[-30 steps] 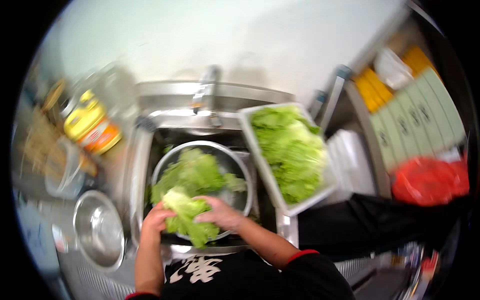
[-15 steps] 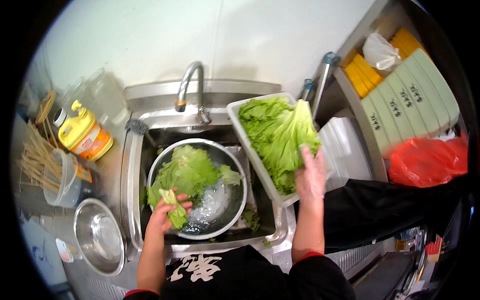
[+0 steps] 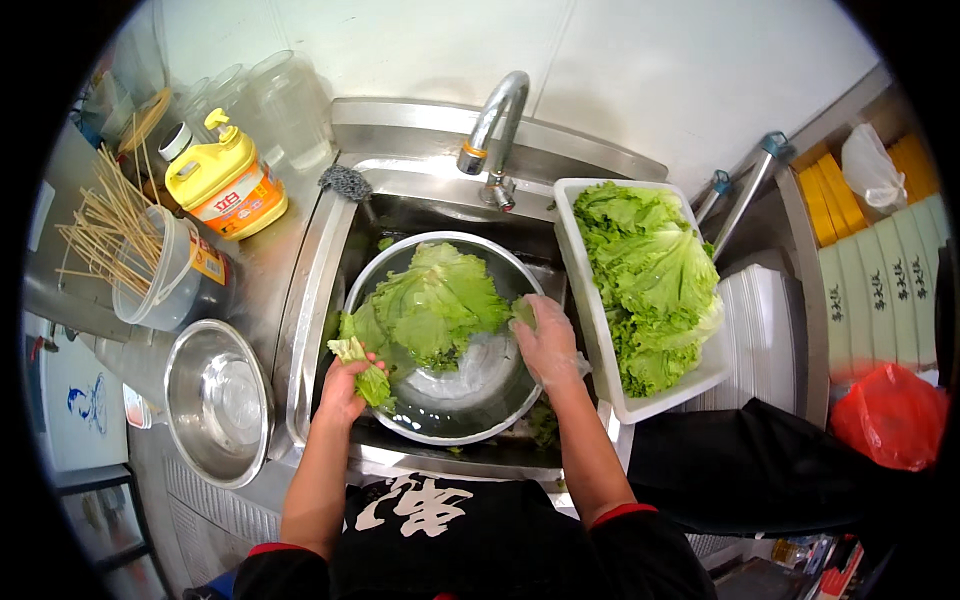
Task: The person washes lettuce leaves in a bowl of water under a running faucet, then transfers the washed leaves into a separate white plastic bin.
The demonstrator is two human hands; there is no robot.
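Over the near left rim of a steel bowl [image 3: 447, 440], my left hand [image 3: 345, 392] is closed around a small lettuce piece [image 3: 375, 384]. At the bowl's right side, my right hand [image 3: 549, 345], in a clear plastic glove, has its fingers closed about a small lettuce leaf [image 3: 522, 312]; part of that leaf is hidden by the hand. Pale green lettuce leaves [image 3: 435, 300] float in the water in the bowl, which stands inside the steel sink [image 3: 318, 345]. Right of the bowl, a white tub [image 3: 622, 400] is heaped with lettuce [image 3: 650, 280].
A curved faucet [image 3: 505, 110] rises behind the bowl. On the left counter stand a yellow pump bottle [image 3: 232, 180], a tub of wooden sticks [image 3: 165, 275], a steel scourer [image 3: 345, 182] and a second steel bowl [image 3: 220, 405]. A red plastic bag [image 3: 892, 415] sits far right.
My right hand has let go of the large leaf on the tub and moved left to the bowl's small leaf. My left hand still holds its piece. The view has shifted.
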